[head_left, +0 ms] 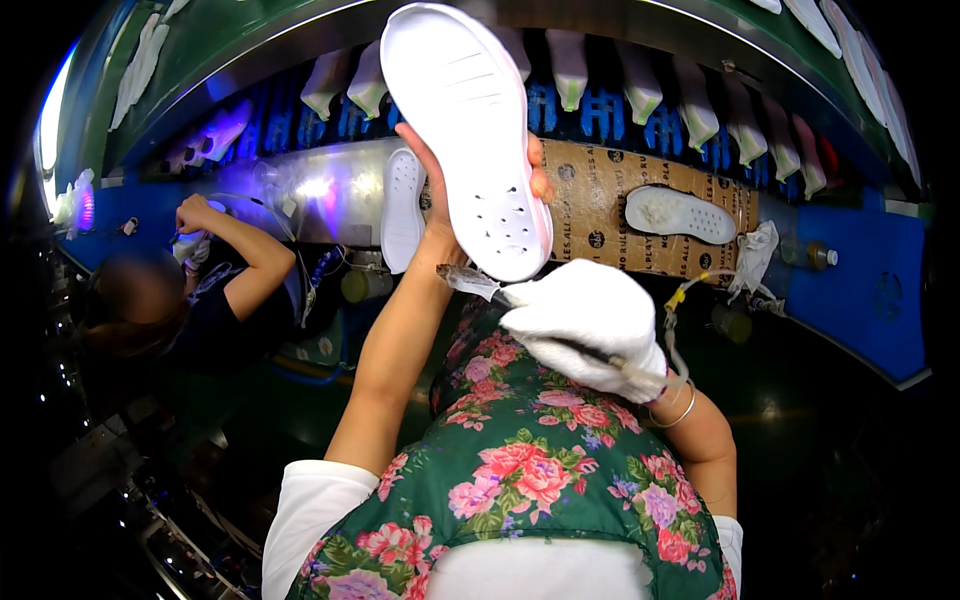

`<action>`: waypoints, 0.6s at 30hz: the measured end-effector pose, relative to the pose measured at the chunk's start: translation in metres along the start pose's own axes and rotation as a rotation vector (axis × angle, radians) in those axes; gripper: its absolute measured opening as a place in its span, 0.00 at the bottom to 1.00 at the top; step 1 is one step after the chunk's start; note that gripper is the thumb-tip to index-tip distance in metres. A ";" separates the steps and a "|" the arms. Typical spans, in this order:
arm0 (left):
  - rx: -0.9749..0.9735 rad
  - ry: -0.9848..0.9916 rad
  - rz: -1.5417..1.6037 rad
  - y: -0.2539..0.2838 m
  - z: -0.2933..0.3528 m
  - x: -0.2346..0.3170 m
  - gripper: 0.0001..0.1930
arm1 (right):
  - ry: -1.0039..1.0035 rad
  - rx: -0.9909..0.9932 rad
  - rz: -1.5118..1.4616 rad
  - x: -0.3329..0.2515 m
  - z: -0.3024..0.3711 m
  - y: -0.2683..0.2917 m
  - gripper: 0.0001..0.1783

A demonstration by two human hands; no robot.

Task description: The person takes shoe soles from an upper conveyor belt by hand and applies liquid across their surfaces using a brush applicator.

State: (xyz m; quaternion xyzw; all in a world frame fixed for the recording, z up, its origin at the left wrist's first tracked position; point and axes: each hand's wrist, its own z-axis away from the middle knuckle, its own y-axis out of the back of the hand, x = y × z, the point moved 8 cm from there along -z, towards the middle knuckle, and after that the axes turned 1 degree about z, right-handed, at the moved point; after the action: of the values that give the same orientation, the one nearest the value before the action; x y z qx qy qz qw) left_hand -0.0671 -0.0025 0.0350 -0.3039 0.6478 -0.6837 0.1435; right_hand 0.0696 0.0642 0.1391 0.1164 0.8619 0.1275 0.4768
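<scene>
My bare left hand (437, 200) is closed around a white shoe sole (460, 120) from beneath, with fingertips showing at its right edge. The sole stands tilted up, its inner face toward me; small holes dot the near end and fine ridges cross the far part. In a white glove, my right hand (590, 325) is closed on a thin brush (470, 281) with a dark tip and a pale, translucent section. This tip lies just beside the sole's near end, over my left wrist. Whether it touches the sole, I cannot tell.
Another white sole (402, 212) lies on the metal bench at left. A white sole (680, 215) rests on brown printed cardboard (585, 200) at right. Shoes (570, 68) stand in a row behind. A thin hose (672, 335) hangs by my right wrist. A co-worker's arm (255, 265) is at left.
</scene>
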 end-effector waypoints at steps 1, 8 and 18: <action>0.022 0.016 -0.084 0.002 -0.001 0.001 0.62 | -0.020 0.029 -0.094 0.002 -0.003 0.006 0.18; -0.081 0.151 -0.105 -0.005 -0.008 -0.007 0.63 | 0.055 -0.076 0.033 -0.003 0.006 -0.005 0.19; 0.051 0.551 -0.334 0.008 -0.013 -0.025 0.55 | 0.121 -0.036 0.245 -0.005 0.009 -0.008 0.17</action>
State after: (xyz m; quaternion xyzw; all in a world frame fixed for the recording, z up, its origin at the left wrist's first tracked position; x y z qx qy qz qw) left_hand -0.0572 0.0214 0.0215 -0.2058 0.5863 -0.7702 -0.1437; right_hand 0.0799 0.0562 0.1359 0.2043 0.8660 0.2068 0.4068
